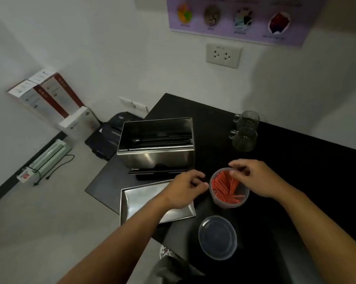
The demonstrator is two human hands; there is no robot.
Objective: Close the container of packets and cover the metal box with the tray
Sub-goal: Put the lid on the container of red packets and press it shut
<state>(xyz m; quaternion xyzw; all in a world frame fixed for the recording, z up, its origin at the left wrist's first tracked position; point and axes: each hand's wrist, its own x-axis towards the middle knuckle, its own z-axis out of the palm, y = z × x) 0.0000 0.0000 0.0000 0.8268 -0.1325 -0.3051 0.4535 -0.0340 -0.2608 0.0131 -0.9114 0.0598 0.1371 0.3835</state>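
A clear round container full of red packets stands open on the black table. Its clear round lid lies flat on the table just in front of it. My right hand hovers over the container's far right rim, fingers curled at the packets; whether it grips one I cannot tell. My left hand is beside the container's left wall, fingers loosely bent, above the metal tray. The tray lies flat at the table's left edge. Behind it stands the open metal box, with dark utensils inside.
Two glass mugs stand at the back of the table near the wall. A dark flat piece lies at the box's foot. Off the table's left edge are a black machine, cartons and a laminator on the floor.
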